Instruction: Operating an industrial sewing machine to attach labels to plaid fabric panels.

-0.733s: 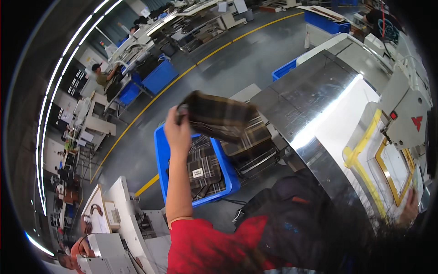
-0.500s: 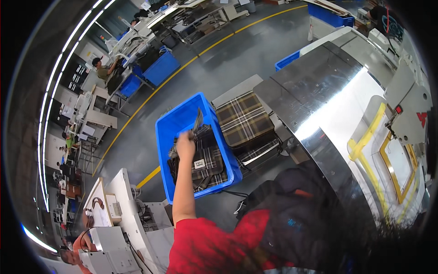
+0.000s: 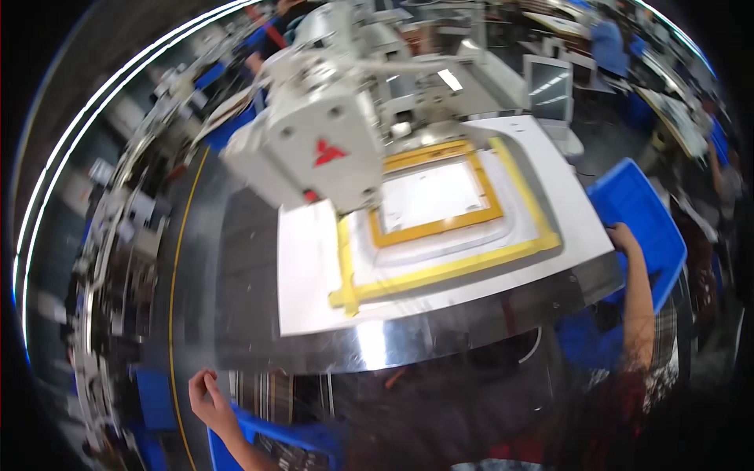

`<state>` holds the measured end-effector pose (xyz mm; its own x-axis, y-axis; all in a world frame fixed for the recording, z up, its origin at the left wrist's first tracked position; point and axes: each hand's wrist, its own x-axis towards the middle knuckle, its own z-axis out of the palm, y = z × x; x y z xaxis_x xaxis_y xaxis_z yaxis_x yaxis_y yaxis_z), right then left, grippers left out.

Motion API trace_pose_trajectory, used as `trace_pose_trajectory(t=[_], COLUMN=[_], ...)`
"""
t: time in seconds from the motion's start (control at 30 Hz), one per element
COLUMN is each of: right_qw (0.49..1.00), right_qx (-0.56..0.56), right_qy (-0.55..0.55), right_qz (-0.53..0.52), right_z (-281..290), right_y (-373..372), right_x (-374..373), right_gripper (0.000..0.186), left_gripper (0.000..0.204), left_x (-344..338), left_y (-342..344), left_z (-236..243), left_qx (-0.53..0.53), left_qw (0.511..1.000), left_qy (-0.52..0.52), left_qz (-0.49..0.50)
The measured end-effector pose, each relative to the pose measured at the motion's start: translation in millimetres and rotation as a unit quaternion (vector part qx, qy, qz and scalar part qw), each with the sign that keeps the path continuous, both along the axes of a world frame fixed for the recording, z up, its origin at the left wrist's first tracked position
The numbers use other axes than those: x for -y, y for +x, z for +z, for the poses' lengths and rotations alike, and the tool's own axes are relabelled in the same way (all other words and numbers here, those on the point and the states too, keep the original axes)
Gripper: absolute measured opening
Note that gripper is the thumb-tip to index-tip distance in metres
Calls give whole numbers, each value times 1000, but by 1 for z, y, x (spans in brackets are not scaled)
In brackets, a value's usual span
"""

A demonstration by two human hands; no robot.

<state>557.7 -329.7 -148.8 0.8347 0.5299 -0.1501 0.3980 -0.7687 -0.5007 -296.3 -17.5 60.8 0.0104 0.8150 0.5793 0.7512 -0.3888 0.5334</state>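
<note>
My left hand [image 3: 206, 396] hovers off the front left corner of the machine table, above the rim of a blue bin [image 3: 243, 424]. Its fingers are loosely bent and apart, and nothing shows in them. Plaid fabric [image 3: 265, 396] lies just beside it, partly under the table edge. On the other side, my right hand [image 3: 623, 237] is at the table's right edge, next to a second blue bin [image 3: 640, 200]; its fingers are small and blurred. Between the hands stands a sewing machine head [image 3: 326, 145] over a yellow-brown rectangular clamp frame [image 3: 440, 234].
The machine table [image 3: 251, 314] has a dark shiny front strip. A white sheet [image 3: 302, 271] with yellow tape [image 3: 455, 271] covers its middle. A screen [image 3: 550, 90] stands behind at the right. Beyond are other workstations, a person in blue [image 3: 609, 47], and a yellow floor line [image 3: 179, 259].
The view has swung right from the bin of plaid pieces to the sewing machine. My left hand has come out of that bin. My right hand has come into view.
</note>
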Motion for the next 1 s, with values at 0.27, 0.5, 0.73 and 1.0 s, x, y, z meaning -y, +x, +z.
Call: trace_pose_trajectory(t=[0.27, 0.5, 0.73, 1.0], right_qw=[978, 941, 892, 895], right_qx=[180, 282, 378, 329], right_qy=[-24, 84, -104, -167], right_qz=[-106, 168, 224, 251], right_z=[78, 96, 67, 56], right_y=[-36, -5, 27, 37], right_x=[-35, -189, -284, -290], right_gripper=[24, 14, 19, 20], left_gripper=[6, 8, 25, 22], left_x=[-57, -86, -106, -111], left_y=[180, 223, 206, 202], left_z=[-19, -61, -76, -86], left_qx=[-88, -96, -264, -276], left_qw=[968, 965, 941, 936], left_qy=[-51, -88, -150, -164], left_qz=[-230, -227, -152, -140])
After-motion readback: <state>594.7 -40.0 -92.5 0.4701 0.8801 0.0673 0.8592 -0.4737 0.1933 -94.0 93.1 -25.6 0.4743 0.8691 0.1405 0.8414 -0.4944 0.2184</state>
